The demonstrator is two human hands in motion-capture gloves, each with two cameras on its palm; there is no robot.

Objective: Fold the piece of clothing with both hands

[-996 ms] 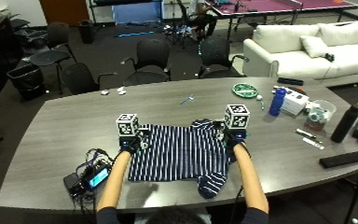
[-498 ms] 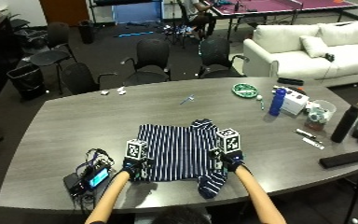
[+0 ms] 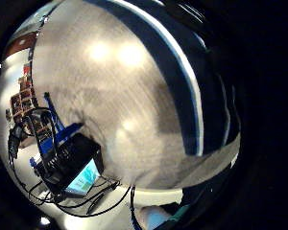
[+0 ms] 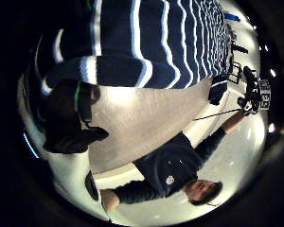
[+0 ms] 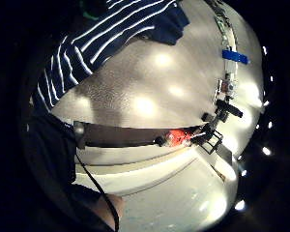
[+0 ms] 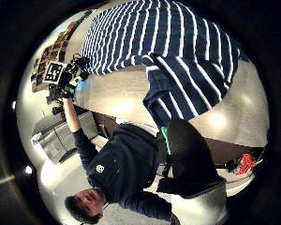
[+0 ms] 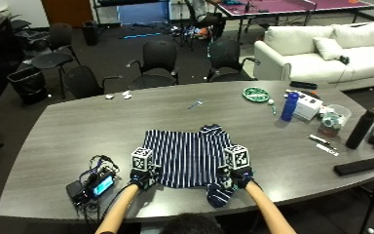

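From above, the striped shirt (image 7: 188, 157) lies flat mid-table, left hand (image 7: 143, 178) and right hand (image 7: 239, 176) at its near corners. Only the palm views show the grip: each thumb curls onto the hem. The shirt's far sleeve is mostly tucked out of sight.

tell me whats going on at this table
A person is folding a navy and white striped shirt on a grey table. The left hand and right hand each grip the shirt's near edge at a corner. One sleeve trails toward the table's near edge.
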